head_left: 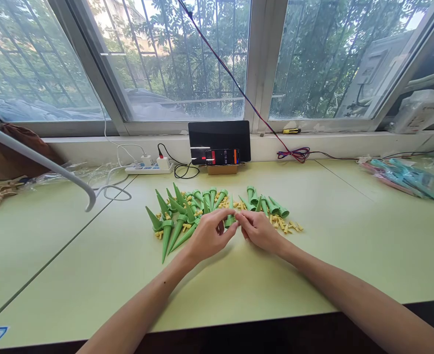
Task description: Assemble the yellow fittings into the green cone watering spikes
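Note:
My left hand (210, 233) is closed, its index finger and thumb bent toward the fingertips of my right hand (261, 230). Both sets of fingertips meet in a pinch, and whatever lies between them is hidden or too small to name. Through the gap of my left fingers shows a green plastic cone-shaped spike (230, 220); I cannot tell whether the hand touches it. Many similar green spikes (167, 241) lie in a heap on the left, with more (272, 206) on the right. Small yellow T-shaped pieces (285, 226) are scattered among them.
Behind the heap, a phone with a lit screen (222, 157) leans on a black tablet-like panel (220, 135). A power strip (148, 169) with white cables sits at back left. Bundled wires (294, 154) and bagged turquoise items (405, 177) lie toward the right. The table's near edge faces me.

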Action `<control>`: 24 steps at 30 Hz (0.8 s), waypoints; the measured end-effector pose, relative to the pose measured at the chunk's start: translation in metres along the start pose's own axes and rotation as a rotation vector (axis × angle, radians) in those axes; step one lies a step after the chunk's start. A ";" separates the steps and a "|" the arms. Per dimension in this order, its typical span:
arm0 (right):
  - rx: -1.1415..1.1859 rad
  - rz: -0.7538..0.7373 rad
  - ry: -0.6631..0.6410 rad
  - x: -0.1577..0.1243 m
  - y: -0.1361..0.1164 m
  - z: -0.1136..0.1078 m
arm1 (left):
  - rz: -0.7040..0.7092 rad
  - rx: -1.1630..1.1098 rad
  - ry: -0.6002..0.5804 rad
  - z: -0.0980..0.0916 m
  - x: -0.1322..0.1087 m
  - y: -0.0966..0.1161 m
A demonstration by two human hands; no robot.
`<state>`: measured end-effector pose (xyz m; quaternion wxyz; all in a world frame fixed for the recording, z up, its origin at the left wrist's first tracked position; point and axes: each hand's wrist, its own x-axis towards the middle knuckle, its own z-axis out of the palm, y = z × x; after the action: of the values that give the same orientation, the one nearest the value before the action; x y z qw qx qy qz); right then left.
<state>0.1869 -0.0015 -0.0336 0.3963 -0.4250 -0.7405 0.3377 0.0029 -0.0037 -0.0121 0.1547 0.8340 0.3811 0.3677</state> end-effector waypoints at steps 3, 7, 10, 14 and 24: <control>-0.015 -0.009 0.004 0.000 -0.001 0.000 | -0.005 0.004 0.004 0.001 0.000 -0.001; -0.001 -0.004 -0.011 0.000 -0.002 -0.001 | -0.002 0.010 0.003 0.001 0.000 0.000; 0.006 0.012 -0.016 0.000 -0.001 0.000 | 0.001 0.014 0.006 0.001 0.000 0.000; -0.003 0.024 -0.015 0.000 0.002 0.001 | 0.008 0.004 0.005 -0.001 0.000 0.001; -0.018 -0.002 0.027 0.000 -0.004 0.000 | 0.002 0.000 0.043 0.001 0.001 -0.001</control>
<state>0.1858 -0.0026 -0.0303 0.4027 -0.4321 -0.7386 0.3249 0.0034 -0.0022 -0.0123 0.1461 0.8263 0.3835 0.3857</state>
